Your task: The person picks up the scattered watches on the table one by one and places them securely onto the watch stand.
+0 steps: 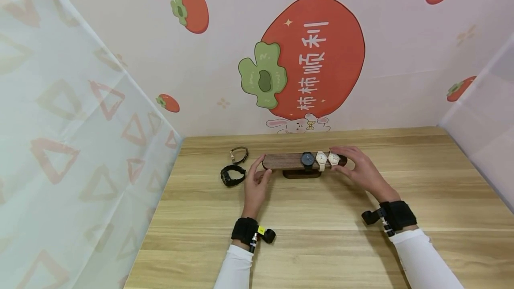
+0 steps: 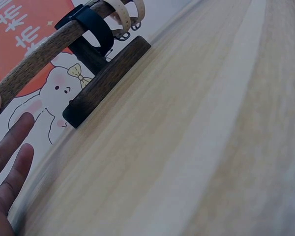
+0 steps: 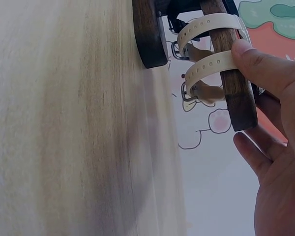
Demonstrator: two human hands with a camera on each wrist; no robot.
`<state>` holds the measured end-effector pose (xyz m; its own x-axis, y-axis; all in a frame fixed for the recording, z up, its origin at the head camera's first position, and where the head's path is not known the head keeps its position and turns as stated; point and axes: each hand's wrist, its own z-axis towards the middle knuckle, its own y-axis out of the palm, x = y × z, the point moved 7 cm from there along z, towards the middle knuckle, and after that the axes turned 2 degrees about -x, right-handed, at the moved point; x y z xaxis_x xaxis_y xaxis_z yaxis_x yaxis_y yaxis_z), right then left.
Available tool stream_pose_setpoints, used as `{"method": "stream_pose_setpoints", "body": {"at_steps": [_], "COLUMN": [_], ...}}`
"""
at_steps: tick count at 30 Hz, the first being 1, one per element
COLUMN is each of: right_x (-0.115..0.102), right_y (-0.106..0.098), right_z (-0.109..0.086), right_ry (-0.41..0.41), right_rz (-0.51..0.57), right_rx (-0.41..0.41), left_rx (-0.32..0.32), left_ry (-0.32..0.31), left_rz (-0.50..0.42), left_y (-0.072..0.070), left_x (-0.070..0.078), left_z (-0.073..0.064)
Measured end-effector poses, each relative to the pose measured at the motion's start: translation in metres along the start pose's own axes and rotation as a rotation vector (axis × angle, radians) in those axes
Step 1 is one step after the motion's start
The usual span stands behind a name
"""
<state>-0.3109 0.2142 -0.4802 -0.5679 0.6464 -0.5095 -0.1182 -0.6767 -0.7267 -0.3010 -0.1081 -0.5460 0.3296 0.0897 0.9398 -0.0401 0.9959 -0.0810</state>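
A dark wooden watch stand point(image 1: 281, 162), a long bar on a low base point(image 2: 110, 81), stands near the back of the table. My left hand point(image 1: 254, 191) holds the bar's left end between thumb and index finger, its other fingers spread. On the bar's right half hang a black wristwatch point(image 1: 308, 159) and a white wristwatch point(image 1: 321, 158). Beside them, at the right end, is another white wristwatch point(image 1: 333, 159). My right hand point(image 1: 364, 172) pinches this outermost one, thumb on its buckled strap point(image 3: 209, 69) and fingers behind the bar.
Left of the stand, a thin dark-strapped wristwatch point(image 1: 232, 156) and a chunky black wristwatch point(image 1: 227, 178) lie on the wooden table point(image 1: 313, 235). A printed backdrop point(image 1: 225, 66) rises right behind the table's back edge, with side panels left and right.
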Motion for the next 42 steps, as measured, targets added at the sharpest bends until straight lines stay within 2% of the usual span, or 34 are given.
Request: {"method": "stream_pose_setpoints", "body": {"at_steps": [16,25,32,42], "right_x": [-0.001,-0.004,-0.005,-0.017], "right_y": [-0.001,0.002,0.0,-0.015], "right_z": [-0.006,-0.015,-0.024,-0.033], "right_ry": [0.052,0.069,0.099,0.06], "right_rz": [0.028,0.054,0.069,0.049], "right_rx": [0.011,0.082,0.112,0.181], "left_rx": [-0.028,-0.021,-0.016,-0.027], "left_ry": [-0.002,0.007,0.026,0.027], "left_rz": [0.05,0.085,0.071,0.082], "left_y": [0.0,0.001,0.0,0.001], "left_x": [0.0,-0.002,-0.002,0.003], "left_z": [0.0,-0.001,-0.001,-0.002]}}
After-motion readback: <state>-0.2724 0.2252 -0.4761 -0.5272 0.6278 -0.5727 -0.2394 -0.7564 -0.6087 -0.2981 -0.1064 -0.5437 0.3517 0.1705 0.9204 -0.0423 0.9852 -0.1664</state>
